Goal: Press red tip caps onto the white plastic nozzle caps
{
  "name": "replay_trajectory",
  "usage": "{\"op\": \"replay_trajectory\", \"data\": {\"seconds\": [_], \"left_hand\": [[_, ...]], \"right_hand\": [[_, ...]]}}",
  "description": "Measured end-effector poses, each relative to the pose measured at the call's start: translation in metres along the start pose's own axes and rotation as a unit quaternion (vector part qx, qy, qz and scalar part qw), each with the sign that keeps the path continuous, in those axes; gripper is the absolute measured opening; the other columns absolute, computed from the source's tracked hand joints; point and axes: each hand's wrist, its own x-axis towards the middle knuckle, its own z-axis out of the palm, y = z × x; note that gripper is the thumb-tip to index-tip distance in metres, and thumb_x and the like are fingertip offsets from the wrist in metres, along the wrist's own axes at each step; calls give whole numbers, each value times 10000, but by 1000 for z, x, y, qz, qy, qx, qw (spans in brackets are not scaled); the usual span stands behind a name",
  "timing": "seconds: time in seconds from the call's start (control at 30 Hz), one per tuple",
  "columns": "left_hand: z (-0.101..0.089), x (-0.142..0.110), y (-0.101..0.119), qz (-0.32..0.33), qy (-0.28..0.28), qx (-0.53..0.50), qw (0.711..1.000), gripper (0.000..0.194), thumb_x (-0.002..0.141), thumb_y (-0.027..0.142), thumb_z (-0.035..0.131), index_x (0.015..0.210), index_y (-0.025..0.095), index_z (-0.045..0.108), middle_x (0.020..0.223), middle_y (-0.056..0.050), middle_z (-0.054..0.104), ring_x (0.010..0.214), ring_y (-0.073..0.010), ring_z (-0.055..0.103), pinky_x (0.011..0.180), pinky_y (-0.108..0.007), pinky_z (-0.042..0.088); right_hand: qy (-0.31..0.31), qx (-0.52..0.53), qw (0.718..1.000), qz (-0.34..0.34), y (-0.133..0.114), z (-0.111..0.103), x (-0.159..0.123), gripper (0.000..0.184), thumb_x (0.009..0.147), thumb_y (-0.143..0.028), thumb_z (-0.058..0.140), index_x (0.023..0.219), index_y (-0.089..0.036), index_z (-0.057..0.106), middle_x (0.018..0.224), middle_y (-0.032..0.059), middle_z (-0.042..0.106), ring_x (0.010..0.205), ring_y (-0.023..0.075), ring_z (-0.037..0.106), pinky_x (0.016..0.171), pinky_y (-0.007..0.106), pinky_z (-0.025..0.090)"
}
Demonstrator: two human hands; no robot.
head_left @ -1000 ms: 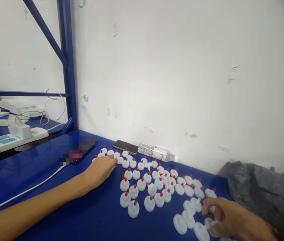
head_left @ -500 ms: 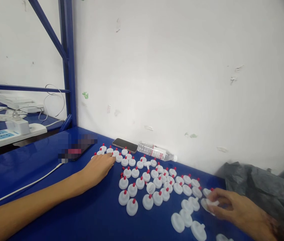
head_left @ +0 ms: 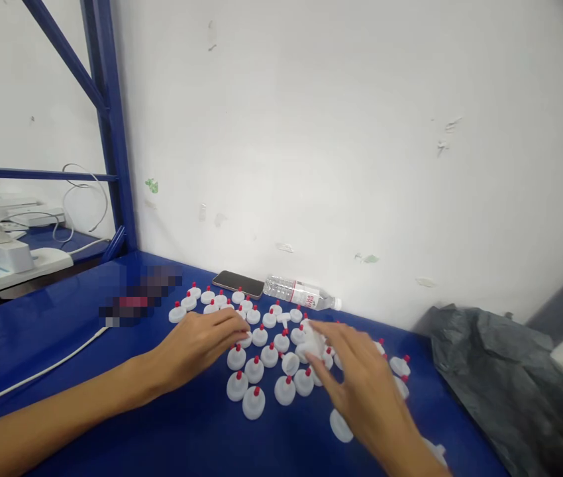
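Note:
My right hand (head_left: 361,377) is closed on a white nozzle cap (head_left: 312,341), held above the middle of the group; the cap is blurred, and I cannot tell whether more than one is held. My left hand (head_left: 204,344) is low over the blue table, its fingers bent and pressed together beside a white cap (head_left: 244,340). Whatever its fingertips pinch is hidden. Around both hands stand many white nozzle caps with red tips (head_left: 254,403). One white cap (head_left: 290,363) lies tipped over. Near my right wrist are white caps (head_left: 341,426) without a visible red tip.
A phone (head_left: 238,283) and a clear plastic bottle (head_left: 301,293) lie along the wall. Dark plastic sheeting (head_left: 505,377) bunches at the right. On the left are a white cable (head_left: 38,371), a blurred-out object (head_left: 137,296), a power strip (head_left: 48,262) and a blue frame post (head_left: 112,126).
My right hand has moved left from the right-side caps to the middle, carrying a white cap. My left hand has shifted right and slightly down. The view has turned a little right.

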Motion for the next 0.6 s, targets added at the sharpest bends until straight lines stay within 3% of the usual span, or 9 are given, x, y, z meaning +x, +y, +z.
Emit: {"op": "replay_trajectory", "data": {"seconds": [0.1, 0.2, 0.43, 0.6], "left_hand": [[4, -8, 10, 85, 52, -68, 993, 213, 1008, 250, 514, 1207, 286, 581, 998, -24, 742, 803, -132, 718, 624, -212, 534], [6, -13, 21, 116, 71, -95, 986, 309, 968, 217, 586, 1261, 311, 562, 977, -22, 743, 731, -125, 716, 562, -211, 533], [2, -16, 32, 142, 76, -111, 981, 297, 931, 207, 643, 1206, 308, 598, 928, -18, 742, 604, -104, 688, 501, -202, 521], [4, -16, 31, 125, 80, -104, 983, 299, 935, 188, 624, 1204, 318, 614, 931, -11, 739, 581, -95, 679, 474, -197, 503]], "right_hand": [[19, 34, 999, -34, -22, 9, 0, 304, 970, -277, 541, 1269, -259, 591, 1111, 70, 722, 979, 264, 699, 866, 442, 561], [9, 63, 997, -45, -34, 13, 1, 320, 954, -308, 569, 1269, -262, 599, 1071, 68, 732, 906, 265, 711, 805, 440, 592], [-12, 89, 992, -84, -44, 16, 1, 302, 931, -309, 610, 1224, -235, 620, 1037, 64, 752, 864, 252, 732, 766, 417, 618], [7, 91, 994, -66, -44, 19, -1, 292, 946, -339, 594, 1223, -252, 609, 1008, 60, 752, 857, 254, 736, 742, 422, 621]]}}
